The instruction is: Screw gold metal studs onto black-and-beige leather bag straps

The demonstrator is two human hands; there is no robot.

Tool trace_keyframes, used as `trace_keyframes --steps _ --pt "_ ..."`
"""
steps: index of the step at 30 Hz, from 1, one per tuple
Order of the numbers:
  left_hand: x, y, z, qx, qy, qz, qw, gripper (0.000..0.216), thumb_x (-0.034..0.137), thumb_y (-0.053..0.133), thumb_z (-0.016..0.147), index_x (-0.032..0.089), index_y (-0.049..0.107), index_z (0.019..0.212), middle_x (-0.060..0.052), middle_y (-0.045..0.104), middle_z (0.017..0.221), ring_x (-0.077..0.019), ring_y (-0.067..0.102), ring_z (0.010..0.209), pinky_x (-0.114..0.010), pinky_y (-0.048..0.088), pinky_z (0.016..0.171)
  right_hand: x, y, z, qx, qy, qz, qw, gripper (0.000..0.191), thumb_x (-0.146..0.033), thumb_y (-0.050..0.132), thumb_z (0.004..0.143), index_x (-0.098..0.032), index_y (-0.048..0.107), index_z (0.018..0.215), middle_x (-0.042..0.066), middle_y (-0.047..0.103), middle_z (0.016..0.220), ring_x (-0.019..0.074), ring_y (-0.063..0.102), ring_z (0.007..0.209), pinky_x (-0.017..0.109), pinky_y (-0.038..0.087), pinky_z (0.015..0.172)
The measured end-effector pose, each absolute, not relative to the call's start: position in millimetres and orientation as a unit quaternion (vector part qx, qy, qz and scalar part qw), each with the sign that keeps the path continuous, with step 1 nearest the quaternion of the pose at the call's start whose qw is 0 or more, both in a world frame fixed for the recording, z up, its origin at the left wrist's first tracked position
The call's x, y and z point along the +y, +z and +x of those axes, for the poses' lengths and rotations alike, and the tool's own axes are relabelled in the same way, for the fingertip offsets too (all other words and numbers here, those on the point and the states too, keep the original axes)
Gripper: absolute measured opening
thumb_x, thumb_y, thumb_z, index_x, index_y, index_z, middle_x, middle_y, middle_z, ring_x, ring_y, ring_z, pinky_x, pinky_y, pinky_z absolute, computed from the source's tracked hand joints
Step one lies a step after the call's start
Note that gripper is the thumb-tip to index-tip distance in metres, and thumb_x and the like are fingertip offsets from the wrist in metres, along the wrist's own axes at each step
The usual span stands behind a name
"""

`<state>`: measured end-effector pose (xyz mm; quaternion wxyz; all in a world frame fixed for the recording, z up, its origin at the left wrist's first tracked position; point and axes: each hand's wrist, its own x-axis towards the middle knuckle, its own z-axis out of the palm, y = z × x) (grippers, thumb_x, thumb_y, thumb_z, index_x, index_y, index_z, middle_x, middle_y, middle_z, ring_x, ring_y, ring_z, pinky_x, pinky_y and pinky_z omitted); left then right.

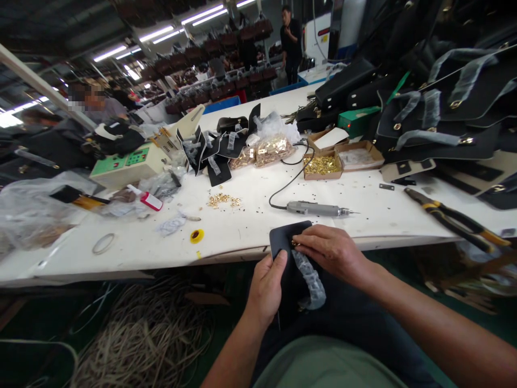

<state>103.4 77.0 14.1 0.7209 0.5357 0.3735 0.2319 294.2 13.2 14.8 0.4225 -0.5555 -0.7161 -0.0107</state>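
A black leather bag panel (278, 237) rests over my lap at the table's front edge. My left hand (264, 288) grips its left side, thumb on top. Across the upper part of the panel, my right hand (335, 250) has its fingers closed on a small gold metal fitting (295, 243), which they partly hide. Below that fitting a handle wrapped in clear plastic (310, 280) curves down the panel. On the table just beyond lies a grey electric screwdriver (313, 208) with its bit pointing right.
Long-handled pliers (452, 215) lie at the right. Behind the screwdriver stands a box of gold fittings (322, 165). Loose gold pieces (222, 201), a yellow tape roll (196, 236) and a red-labelled bottle (150, 200) are to the left. Black bag parts (436, 108) are piled at the right.
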Motion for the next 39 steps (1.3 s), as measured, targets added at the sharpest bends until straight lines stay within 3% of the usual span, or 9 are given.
trace_keyframes --steps 8,13,17,21,24,29,31,35,39 --pt "74.8 15.5 100.0 0.395 0.212 0.596 0.666 0.046 0.056 0.057 0.094 0.013 0.073 0.101 -0.005 0.069 0.086 -0.0187 0.058 0.081 -0.028 0.045 0.075 17.1 18.0 295.9 -0.74 -0.095 -0.562 0.356 0.017 -0.028 0.061 0.1 -0.018 0.073 0.091 0.005 0.074 0.085 0.0173 0.066 0.073 0.031 0.047 0.067" --pt "70.5 15.4 101.8 0.403 0.225 0.635 0.619 0.046 0.056 0.052 0.097 0.014 0.073 0.101 -0.003 0.068 0.086 -0.0184 0.057 0.084 -0.028 0.045 0.078 13.8 11.6 283.3 -0.703 -0.085 -0.601 0.37 0.015 -0.026 0.063 0.098 -0.017 0.073 0.092 0.004 0.073 0.082 0.0179 0.067 0.072 0.031 0.046 0.066" --pt "73.6 14.6 103.0 0.409 0.238 0.602 0.643 0.044 0.055 0.058 0.094 0.013 0.074 0.097 -0.004 0.071 0.084 -0.0189 0.061 0.081 -0.029 0.047 0.077 8.6 10.7 280.7 -0.673 -0.009 -0.598 0.435 0.012 -0.027 0.066 0.097 -0.02 0.072 0.105 0.004 0.074 0.091 0.0169 0.068 0.078 0.029 0.049 0.07" --pt "80.2 17.8 108.0 0.391 0.308 0.471 0.729 0.039 0.048 0.07 0.087 0.014 0.075 0.106 -0.007 0.077 0.095 -0.0223 0.069 0.09 -0.034 0.05 0.089 -1.7 11.1 287.9 -0.584 0.059 -0.623 0.517 0.034 -0.033 0.072 0.092 -0.021 0.066 0.123 0.006 0.07 0.099 0.0181 0.067 0.084 0.031 0.053 0.075" --pt "85.4 21.9 114.7 0.418 0.369 0.378 0.739 0.036 0.04 0.08 0.079 0.014 0.076 0.103 -0.009 0.079 0.103 -0.0246 0.071 0.102 -0.036 0.05 0.098 -10.4 8.6 290.8 -0.471 0.169 -0.675 0.543 0.038 -0.042 0.073 0.088 -0.021 0.067 0.119 0.007 0.069 0.101 0.0194 0.065 0.083 0.032 0.053 0.072" --pt "84.5 23.5 122.6 0.43 0.353 0.291 0.779 0.035 0.039 0.08 0.08 0.015 0.076 0.104 -0.01 0.078 0.111 -0.0269 0.071 0.109 -0.04 0.052 0.103 -16.3 7.2 281.4 -0.311 0.459 -0.629 0.544 0.041 -0.059 0.072 0.083 -0.018 0.068 0.085 -0.002 0.062 0.068 0.0125 0.051 0.056 0.024 0.036 0.049" --pt "77.9 23.1 122.4 0.39 0.316 0.282 0.818 0.039 0.041 0.076 0.083 0.015 0.075 0.112 -0.011 0.078 0.111 -0.0276 0.071 0.109 -0.041 0.053 0.102 -12.5 8.2 278.3 -0.241 0.474 -0.605 0.593 0.041 -0.059 0.077 0.078 -0.019 0.065 0.079 -0.003 0.061 0.066 0.0112 0.049 0.054 0.023 0.034 0.048" --pt "60.6 23.2 117.8 0.344 0.229 0.318 0.853 0.04 0.037 0.078 0.083 0.012 0.074 0.113 -0.013 0.079 0.103 -0.0277 0.074 0.101 -0.04 0.055 0.096 -0.3 4.9 280.0 -0.151 0.46 -0.558 0.674 0.038 -0.054 0.082 0.074 -0.02 0.066 0.081 -0.003 0.064 0.069 0.0138 0.055 0.059 0.025 0.043 0.055" --pt "53.4 19.5 113.7 0.36 0.23 0.348 0.834 0.041 0.042 0.078 0.082 0.011 0.074 0.109 -0.01 0.078 0.092 -0.0237 0.074 0.084 -0.036 0.057 0.082 -1.8 0.2 281.7 -0.206 0.362 -0.606 0.678 0.036 -0.051 0.075 0.083 -0.022 0.069 0.105 0.001 0.069 0.09 0.0183 0.063 0.077 0.031 0.051 0.071"
